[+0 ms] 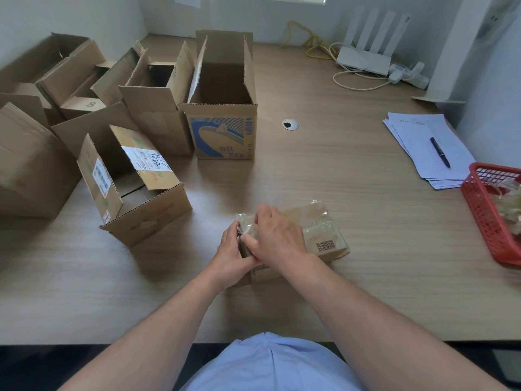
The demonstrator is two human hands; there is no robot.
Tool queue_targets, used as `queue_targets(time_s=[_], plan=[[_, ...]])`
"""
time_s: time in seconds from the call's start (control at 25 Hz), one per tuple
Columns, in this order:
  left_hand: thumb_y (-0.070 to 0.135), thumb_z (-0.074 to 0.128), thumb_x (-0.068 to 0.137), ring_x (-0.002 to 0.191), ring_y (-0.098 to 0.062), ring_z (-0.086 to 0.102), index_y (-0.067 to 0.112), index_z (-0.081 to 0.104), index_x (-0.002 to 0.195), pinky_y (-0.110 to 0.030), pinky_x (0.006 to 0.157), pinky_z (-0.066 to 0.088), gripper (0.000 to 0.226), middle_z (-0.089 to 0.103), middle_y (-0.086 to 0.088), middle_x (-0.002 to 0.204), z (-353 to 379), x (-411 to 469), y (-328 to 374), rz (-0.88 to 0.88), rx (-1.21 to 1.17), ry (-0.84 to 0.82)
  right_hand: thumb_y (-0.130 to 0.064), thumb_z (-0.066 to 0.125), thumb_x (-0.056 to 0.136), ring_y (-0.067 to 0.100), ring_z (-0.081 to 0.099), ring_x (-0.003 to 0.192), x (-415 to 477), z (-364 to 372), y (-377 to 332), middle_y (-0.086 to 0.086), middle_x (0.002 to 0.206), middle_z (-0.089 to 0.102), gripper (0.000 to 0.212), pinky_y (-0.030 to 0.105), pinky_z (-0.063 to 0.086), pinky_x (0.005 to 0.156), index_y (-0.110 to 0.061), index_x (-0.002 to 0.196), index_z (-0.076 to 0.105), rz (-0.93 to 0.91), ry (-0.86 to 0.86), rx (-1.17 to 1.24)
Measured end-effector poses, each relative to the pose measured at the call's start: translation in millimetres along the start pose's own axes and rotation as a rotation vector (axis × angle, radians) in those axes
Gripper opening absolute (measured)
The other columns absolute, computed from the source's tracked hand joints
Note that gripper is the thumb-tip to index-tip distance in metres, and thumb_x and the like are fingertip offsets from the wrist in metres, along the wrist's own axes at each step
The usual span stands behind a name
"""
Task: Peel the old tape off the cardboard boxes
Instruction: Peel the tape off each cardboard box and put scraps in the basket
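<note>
Both hands — left hand (229,249), right hand (277,234) — grip the taped box (324,235), fingers curled round its end.

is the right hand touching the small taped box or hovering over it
Touching. The head view shows the right hand lying on top of the small taped box, its fingers curled onto the box's left end.

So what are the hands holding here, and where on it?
The small taped box, at its left end: left hand grips that end, right hand grips it from above.
</note>
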State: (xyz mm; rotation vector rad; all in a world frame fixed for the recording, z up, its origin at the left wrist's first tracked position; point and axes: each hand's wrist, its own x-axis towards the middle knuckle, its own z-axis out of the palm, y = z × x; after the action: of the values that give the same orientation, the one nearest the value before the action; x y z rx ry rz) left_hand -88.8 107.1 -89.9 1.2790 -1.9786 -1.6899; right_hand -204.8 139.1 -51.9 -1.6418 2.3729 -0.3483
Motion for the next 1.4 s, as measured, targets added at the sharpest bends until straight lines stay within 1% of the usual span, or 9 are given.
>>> queue_targets(time_s=[0.08,0.28,0.44,0.64,0.84,0.96,1.08,1.24,1.4], plan=[[0.05,0.073,0.051,0.124,-0.002,0.024,0.031,0.021,0.144,-0.024,0.104,0.027,0.108,0.022,0.017,0.131,0,0,-1,-0.004,0.026,-0.006,-0.036,0.057,0.085,0.028,0.057,0.097,0,1,-2,0.003,0.105,0.056,0.031,0.033,0.033,0.067,-0.018,0.102,0.038,0.004,-0.007,0.066],[0.057,0.068,0.047,0.131,-0.012,0.032,0.043,0.031,0.126,-0.039,0.111,0.032,0.088,0.037,0.011,0.131,0,-1,1,0.017,-0.021,-0.004,-0.018,0.049,0.089,0.03,0.059,0.103,3,-5,-1,0.005,0.111,0.064,0.032,0.034,0.04,0.078,-0.02,0.12,0.046,0.094,-0.053,0.261],[0.057,0.066,0.047,0.132,-0.015,0.032,0.025,0.03,0.141,-0.042,0.112,0.031,0.106,0.036,0.002,0.137,1,0,-1,0.01,-0.016,0.02,-0.017,0.046,0.087,0.028,0.056,0.106,8,-17,24,0.006,0.113,0.062,0.022,0.033,0.043,0.082,-0.021,0.097,0.065,0.219,-0.063,0.246],[0.058,0.067,0.049,0.132,-0.012,0.031,0.03,0.028,0.142,-0.041,0.113,0.029,0.104,0.035,0.006,0.136,1,1,-5,0.011,-0.014,0.005,-0.03,0.056,0.086,0.023,0.053,0.103,6,-22,43,0.003,0.113,0.047,0.015,0.028,0.04,0.076,-0.028,0.1,0.063,0.278,-0.03,0.189],[0.057,0.07,0.051,0.132,-0.014,0.034,0.032,0.03,0.14,-0.042,0.113,0.031,0.101,0.035,0.007,0.135,0,4,-8,0.01,-0.016,-0.004,-0.02,0.052,0.088,0.027,0.056,0.099,3,-31,56,0.005,0.104,0.061,0.01,0.034,0.045,0.077,-0.017,0.093,0.061,0.204,0.019,0.18],[0.056,0.069,0.052,0.131,-0.012,0.034,0.031,0.031,0.14,-0.042,0.112,0.033,0.099,0.036,0.007,0.133,0,4,-9,0.022,-0.009,-0.004,-0.04,0.054,0.09,0.025,0.058,0.095,-8,-25,44,0.004,0.102,0.062,0.027,0.033,0.043,0.077,-0.015,0.095,0.061,0.138,0.008,0.221],[0.054,0.069,0.053,0.13,-0.011,0.034,0.027,0.033,0.138,-0.041,0.11,0.034,0.096,0.038,0.004,0.133,-1,5,-8,0.033,-0.004,-0.014,-0.052,0.056,0.082,0.023,0.055,0.102,-13,-15,30,0.002,0.109,0.057,0.041,0.034,0.043,0.08,-0.017,0.105,0.057,0.072,-0.007,-0.001],[0.059,0.067,0.05,0.133,-0.008,0.026,0.022,0.021,0.148,-0.037,0.114,0.027,0.114,0.035,0.003,0.14,-2,5,-8,0.017,0.031,-0.013,-0.03,0.05,0.091,0.032,0.055,0.103,-9,-14,27,0.009,0.114,0.052,0.026,0.037,0.043,0.077,-0.015,0.112,0.056,0.023,0.012,-0.084],[0.064,0.065,0.051,0.137,-0.008,0.021,0.025,0.012,0.151,-0.039,0.116,0.023,0.12,0.03,0.005,0.146,-3,5,-11,0.017,0.053,-0.027,-0.018,0.054,0.088,0.031,0.056,0.104,-13,-16,42,0.009,0.117,0.053,0.035,0.035,0.043,0.08,-0.015,0.123,0.052,0.257,0.196,0.139]])
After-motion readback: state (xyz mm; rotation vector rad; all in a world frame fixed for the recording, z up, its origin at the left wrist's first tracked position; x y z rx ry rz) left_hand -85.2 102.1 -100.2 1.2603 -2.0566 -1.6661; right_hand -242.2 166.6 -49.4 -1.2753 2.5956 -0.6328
